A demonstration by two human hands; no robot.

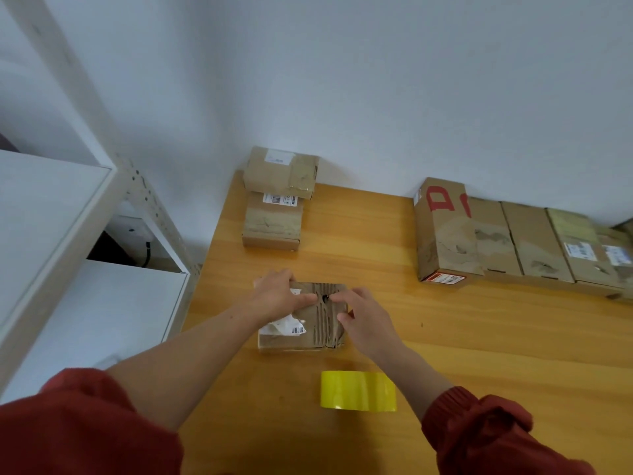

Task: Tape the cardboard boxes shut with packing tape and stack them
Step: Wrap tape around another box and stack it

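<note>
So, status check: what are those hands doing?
Left hand presses the small box, right hand grips its right edge. Yellow tape roll untouched on the table. Nothing in the way.
</note>
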